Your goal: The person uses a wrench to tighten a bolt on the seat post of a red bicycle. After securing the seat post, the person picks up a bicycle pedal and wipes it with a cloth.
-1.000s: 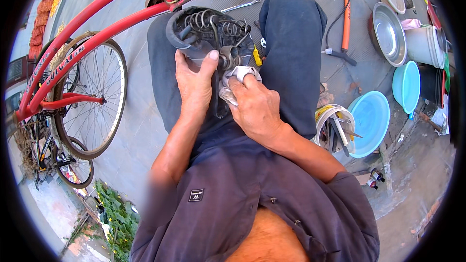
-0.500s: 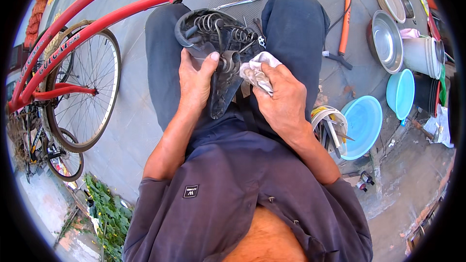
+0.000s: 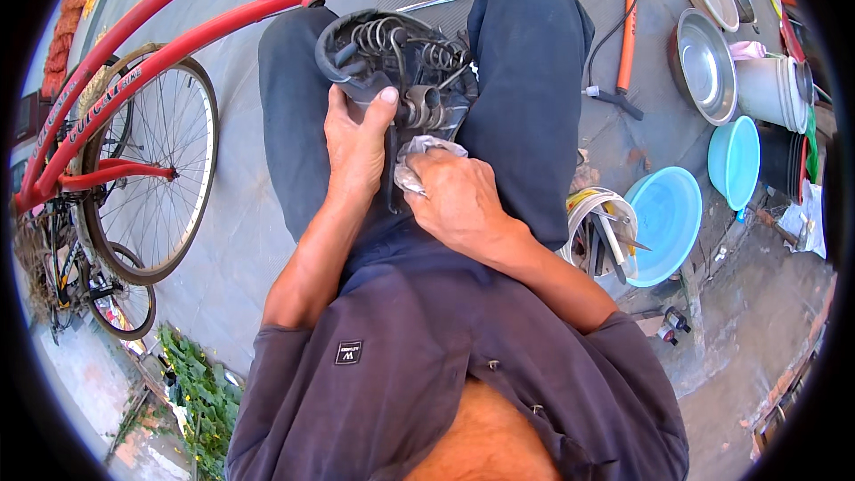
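Note:
A black bicycle saddle (image 3: 356, 80) lies upside down between my knees, its coil springs and metal clamp facing up. My left hand (image 3: 358, 141) grips its left edge, thumb pressed on top near the clamp. In my right hand (image 3: 459, 196) is a crumpled, dirty white rag (image 3: 412, 169), closed in the fingers and pressed against the saddle's narrow nose below the clamp. The rag and hand hide much of the nose.
A red bicycle frame (image 3: 191, 36) and a wheel (image 3: 160, 165) stand at the left. Beyond my knees lies a wrench (image 3: 435, 2). To the right are an orange hand pump (image 3: 629, 27), a bucket of tools (image 3: 595, 214), a blue basin (image 3: 668, 223) and a metal basin (image 3: 704, 67).
My right hand has moved left and toward me, taking the rag from the clamp's right side onto the saddle's nose. My left hand keeps its hold.

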`<state>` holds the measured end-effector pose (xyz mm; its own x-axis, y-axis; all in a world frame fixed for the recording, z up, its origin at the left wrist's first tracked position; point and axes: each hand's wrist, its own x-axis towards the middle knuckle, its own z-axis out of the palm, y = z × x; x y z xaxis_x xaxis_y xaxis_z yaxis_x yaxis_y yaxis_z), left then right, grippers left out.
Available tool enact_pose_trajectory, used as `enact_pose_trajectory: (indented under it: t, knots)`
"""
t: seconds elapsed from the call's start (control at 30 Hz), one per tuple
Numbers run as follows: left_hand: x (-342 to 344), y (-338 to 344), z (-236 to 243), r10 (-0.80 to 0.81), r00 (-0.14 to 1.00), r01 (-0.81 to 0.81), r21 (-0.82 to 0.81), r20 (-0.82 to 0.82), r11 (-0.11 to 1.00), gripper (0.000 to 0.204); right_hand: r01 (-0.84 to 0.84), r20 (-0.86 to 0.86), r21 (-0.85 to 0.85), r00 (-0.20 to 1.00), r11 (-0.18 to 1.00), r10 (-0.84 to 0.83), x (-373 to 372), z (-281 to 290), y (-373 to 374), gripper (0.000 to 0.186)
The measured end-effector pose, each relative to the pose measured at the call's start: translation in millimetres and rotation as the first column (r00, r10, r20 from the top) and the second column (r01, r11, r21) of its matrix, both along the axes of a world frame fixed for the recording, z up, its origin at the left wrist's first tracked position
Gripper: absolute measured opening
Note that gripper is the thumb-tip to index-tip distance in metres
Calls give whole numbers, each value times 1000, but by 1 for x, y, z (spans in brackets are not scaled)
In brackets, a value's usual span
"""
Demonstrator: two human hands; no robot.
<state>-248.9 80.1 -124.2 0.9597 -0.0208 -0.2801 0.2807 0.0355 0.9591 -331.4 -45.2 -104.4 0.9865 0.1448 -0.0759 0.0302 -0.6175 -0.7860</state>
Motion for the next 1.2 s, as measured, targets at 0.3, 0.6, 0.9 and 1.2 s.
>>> enact_pose_trajectory:
  t: [0.3,0.6,0.9,1.2]
  knots:
    - [7,20,-8,-92,985,36,-349,-144,936,63,578,-366,461,815,673,-450,-17,31,-60,27]
    - [9,16,-5,-113,971,14,-420,-211,907,59,479,48,275,859,834,-510,-21,27,-55,31]
    - [10,14,-2,-124,965,13,-428,-233,904,66,315,253,236,893,919,-371,-11,27,-35,54]
    - [6,9,4,-45,995,30,-167,-85,985,69,100,-109,161,991,982,-83,-13,37,-38,31]
